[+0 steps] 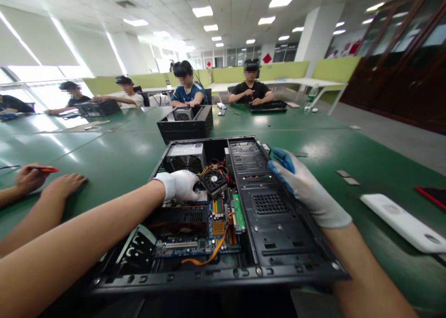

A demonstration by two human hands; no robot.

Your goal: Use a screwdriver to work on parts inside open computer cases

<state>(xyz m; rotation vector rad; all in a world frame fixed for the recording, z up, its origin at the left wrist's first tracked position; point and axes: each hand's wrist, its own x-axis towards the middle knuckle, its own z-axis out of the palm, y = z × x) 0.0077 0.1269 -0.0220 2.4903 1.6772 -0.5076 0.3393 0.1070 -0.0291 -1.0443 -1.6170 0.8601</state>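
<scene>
An open black computer case (278, 243) lies on its side in front of me, its inside facing up. My left hand (183, 185), in a white glove, reaches into it with fingers closed on the edge of a black CPU cooler fan (214, 179). The fan sits tilted above the blue motherboard (181, 247); my fingertips are partly hidden. My right hand (306, 188), in a white glove with blue palm, rests against the case's right edge, thumb and fingers apart. A power supply (186, 158) and an orange cable (218, 248) show inside.
A white power strip-like block (400, 220) and small grey pieces (348, 178) lie right on the green table (324, 146). At left, another person's hands (59, 188) hold an orange-handled tool (43, 169). Another open case (184, 127) stands beyond, with several people seated behind.
</scene>
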